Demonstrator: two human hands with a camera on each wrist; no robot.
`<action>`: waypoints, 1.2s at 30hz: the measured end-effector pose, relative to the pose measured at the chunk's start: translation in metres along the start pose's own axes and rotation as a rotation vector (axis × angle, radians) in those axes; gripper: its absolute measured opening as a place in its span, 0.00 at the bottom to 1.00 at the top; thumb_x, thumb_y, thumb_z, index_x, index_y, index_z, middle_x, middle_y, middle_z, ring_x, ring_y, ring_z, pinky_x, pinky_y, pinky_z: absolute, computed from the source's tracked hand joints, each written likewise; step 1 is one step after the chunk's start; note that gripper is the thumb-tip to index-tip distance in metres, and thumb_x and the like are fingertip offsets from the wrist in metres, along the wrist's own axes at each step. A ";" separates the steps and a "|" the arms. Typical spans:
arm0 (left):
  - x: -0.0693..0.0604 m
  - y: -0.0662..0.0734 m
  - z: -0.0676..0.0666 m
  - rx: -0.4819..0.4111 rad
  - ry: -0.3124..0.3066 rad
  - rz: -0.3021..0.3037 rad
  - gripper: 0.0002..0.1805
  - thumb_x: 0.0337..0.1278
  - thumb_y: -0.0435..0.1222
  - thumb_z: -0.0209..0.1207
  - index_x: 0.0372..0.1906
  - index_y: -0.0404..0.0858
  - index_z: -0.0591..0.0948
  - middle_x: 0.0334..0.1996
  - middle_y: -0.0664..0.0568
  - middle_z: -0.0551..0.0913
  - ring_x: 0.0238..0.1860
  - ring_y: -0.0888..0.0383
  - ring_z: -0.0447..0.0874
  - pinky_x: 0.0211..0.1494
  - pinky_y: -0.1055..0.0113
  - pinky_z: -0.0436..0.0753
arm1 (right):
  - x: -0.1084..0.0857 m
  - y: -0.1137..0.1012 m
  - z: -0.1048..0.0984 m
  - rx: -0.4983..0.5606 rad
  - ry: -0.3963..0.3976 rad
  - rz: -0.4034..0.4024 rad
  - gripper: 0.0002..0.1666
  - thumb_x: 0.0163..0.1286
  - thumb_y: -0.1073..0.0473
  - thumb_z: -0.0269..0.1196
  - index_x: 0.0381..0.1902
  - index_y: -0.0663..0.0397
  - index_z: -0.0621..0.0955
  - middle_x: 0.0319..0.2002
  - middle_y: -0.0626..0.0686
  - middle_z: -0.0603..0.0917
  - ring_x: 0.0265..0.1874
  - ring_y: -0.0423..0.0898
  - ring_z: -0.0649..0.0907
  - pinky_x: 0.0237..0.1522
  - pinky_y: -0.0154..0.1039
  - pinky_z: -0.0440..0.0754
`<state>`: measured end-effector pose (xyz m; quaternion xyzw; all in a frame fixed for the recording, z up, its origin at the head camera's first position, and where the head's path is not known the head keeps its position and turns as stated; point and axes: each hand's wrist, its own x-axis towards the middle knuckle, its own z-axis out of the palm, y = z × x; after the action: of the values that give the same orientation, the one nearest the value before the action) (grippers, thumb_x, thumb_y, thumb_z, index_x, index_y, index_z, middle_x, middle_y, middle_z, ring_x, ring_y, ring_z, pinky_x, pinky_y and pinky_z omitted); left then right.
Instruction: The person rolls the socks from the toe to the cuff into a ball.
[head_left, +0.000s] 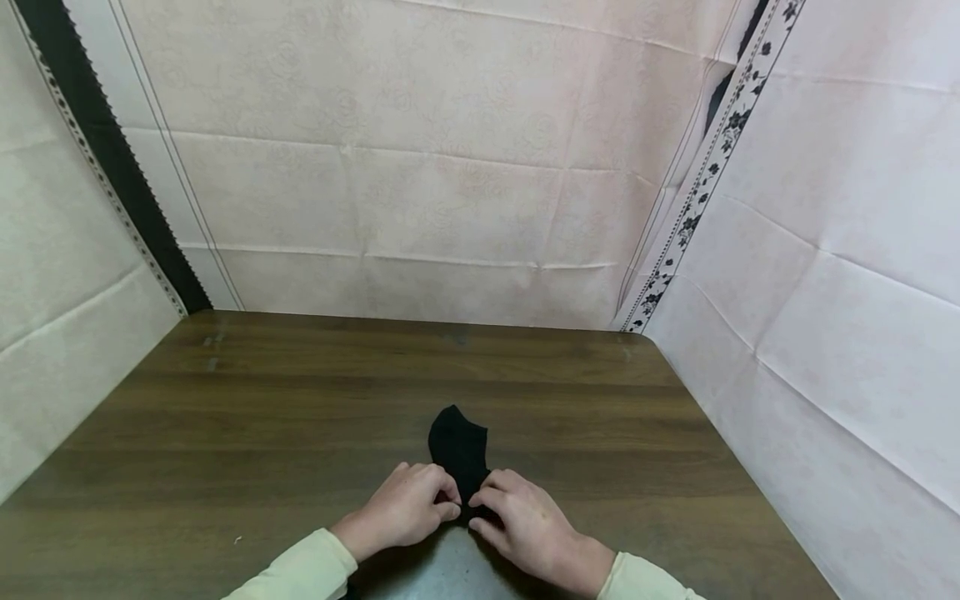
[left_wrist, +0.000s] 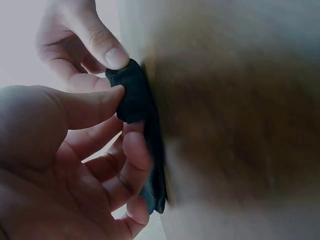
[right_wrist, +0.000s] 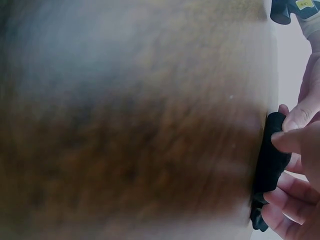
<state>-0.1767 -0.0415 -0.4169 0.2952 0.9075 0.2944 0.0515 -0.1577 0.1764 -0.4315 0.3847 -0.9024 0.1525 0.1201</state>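
Observation:
A black sock (head_left: 457, 442) lies on the table, its foot part stretching away from me and its near end between my two hands. My left hand (head_left: 408, 504) pinches the near end from the left, thumb on top of the fabric. From the right, my right hand (head_left: 528, 521) pinches the same end a short way apart. In the left wrist view the ribbed edge of the sock (left_wrist: 132, 92) is folded between both thumbs and fingers. The right wrist view shows the dark sock (right_wrist: 272, 155) low against the tabletop, its farther part bunched.
The wood-grain table (head_left: 300, 417) has rounded far corners. Pale cloth hangs behind it (head_left: 450, 167) and along both sides, with dark and patterned border strips. A tiny white speck (head_left: 237, 540) lies at the table's left front. A dark device (right_wrist: 282, 11) sits at my left wrist.

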 end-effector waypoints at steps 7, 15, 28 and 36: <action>0.001 0.000 -0.002 -0.011 -0.006 -0.004 0.07 0.62 0.37 0.67 0.28 0.50 0.87 0.28 0.69 0.81 0.29 0.69 0.76 0.44 0.56 0.74 | 0.001 0.004 0.002 -0.001 0.065 -0.048 0.04 0.68 0.54 0.70 0.39 0.45 0.88 0.38 0.42 0.77 0.36 0.36 0.76 0.38 0.27 0.75; 0.000 0.002 -0.001 -0.038 0.004 -0.028 0.10 0.62 0.35 0.66 0.25 0.49 0.85 0.28 0.65 0.75 0.28 0.67 0.71 0.34 0.64 0.74 | 0.002 0.003 0.004 0.000 0.052 -0.018 0.04 0.71 0.58 0.66 0.36 0.45 0.88 0.35 0.40 0.74 0.33 0.35 0.72 0.34 0.24 0.71; 0.003 0.001 -0.003 -0.066 -0.054 -0.039 0.10 0.65 0.35 0.63 0.27 0.48 0.86 0.26 0.66 0.80 0.24 0.67 0.73 0.35 0.64 0.74 | 0.004 0.003 0.003 0.000 0.088 -0.059 0.07 0.66 0.62 0.70 0.39 0.46 0.83 0.33 0.41 0.79 0.32 0.35 0.76 0.36 0.28 0.76; 0.005 -0.002 -0.003 -0.064 -0.075 -0.062 0.09 0.66 0.35 0.63 0.30 0.48 0.87 0.30 0.65 0.82 0.29 0.67 0.77 0.44 0.57 0.78 | 0.002 0.005 0.001 -0.008 0.069 -0.066 0.03 0.67 0.60 0.70 0.38 0.47 0.89 0.34 0.41 0.81 0.33 0.34 0.78 0.37 0.27 0.77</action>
<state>-0.1822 -0.0415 -0.4151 0.2760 0.9038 0.3102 0.1040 -0.1626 0.1775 -0.4330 0.4084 -0.8851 0.1579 0.1576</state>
